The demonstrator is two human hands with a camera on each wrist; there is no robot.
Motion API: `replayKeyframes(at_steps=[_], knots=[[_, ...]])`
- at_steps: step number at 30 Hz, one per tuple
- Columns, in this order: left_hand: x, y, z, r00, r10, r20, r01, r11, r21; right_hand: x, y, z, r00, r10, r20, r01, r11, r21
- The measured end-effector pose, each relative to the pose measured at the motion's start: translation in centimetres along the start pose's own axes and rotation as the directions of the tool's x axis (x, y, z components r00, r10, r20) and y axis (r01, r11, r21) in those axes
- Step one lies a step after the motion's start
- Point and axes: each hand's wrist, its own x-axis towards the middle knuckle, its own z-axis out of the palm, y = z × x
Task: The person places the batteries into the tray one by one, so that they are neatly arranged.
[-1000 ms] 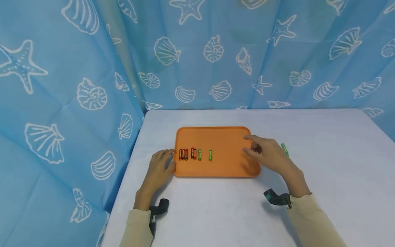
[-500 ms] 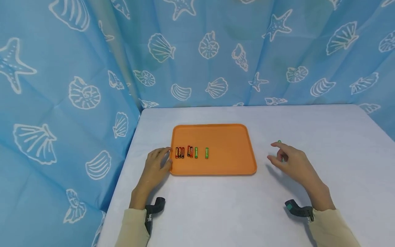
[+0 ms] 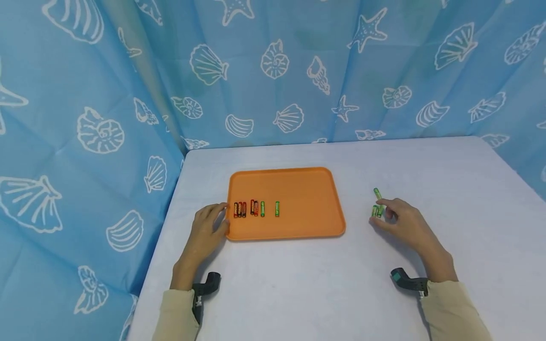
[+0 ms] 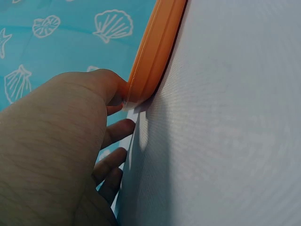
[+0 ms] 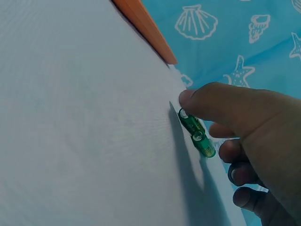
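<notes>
My left hand [image 3: 204, 234] rests at the left rim of an orange tray [image 3: 307, 203]; in the left wrist view its thumb touches the tray's corner while the other fingers are spread loosely. On the tray lie several red-and-black batteries [image 3: 240, 210], then a green battery [image 3: 262, 209] and another green battery [image 3: 277, 209] to their right. Right of the tray, my right hand [image 3: 403, 222] reaches over loose green batteries [image 3: 375, 210], thumb and index finger apart. One green battery [image 3: 377, 193] lies by the index fingertip. Whether the fingers touch any is unclear.
A white cloth [image 3: 298, 284] covers the table under the tray. Blue curtains with shell prints [image 3: 273, 94] hang behind the table and along its left side. Each wrist carries a dark camera mount, such as the right one [image 3: 408, 280].
My right hand has moved right from above the tray to the loose green batteries. The left hand stays at the tray's left rim. The head view has shifted slightly.
</notes>
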Motion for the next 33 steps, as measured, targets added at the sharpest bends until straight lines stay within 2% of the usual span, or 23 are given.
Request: replayKeyframes(at_steps=[5,10,17,22,33], knots=[[0.3,-0.1,-0.4,0.999,0.031,-0.02,-0.031,0.999,-0.012,0.4,0.3,0.3,0.999,0.018,0.033,-0.018,1.0,0.008],[0.3,-0.3,-0.6,1.0,0.008,-0.012,-0.008,1.0,-0.02,0.5,0.6,1.0,1.0,0.006,0.009,-0.006,1.0,0.02],[0.1,-0.8,0.1,1.0,-0.017,0.008,0.017,0.999,-0.027,-0.1,0.9,1.6,0.999,-0.031,-0.016,0.031,1.0,0.006],[0.1,-0.8,0.5,1.0,-0.01,0.002,0.01,1.0,-0.02,-0.5,1.2,2.0,0.998,-0.057,-0.013,0.057,0.998,-0.002],[0.2,-0.7,0.1,1.0,-0.002,-0.02,0.001,1.0,-0.028,-0.1,0.9,1.4,0.993,-0.118,-0.019,0.118,0.993,-0.01]])
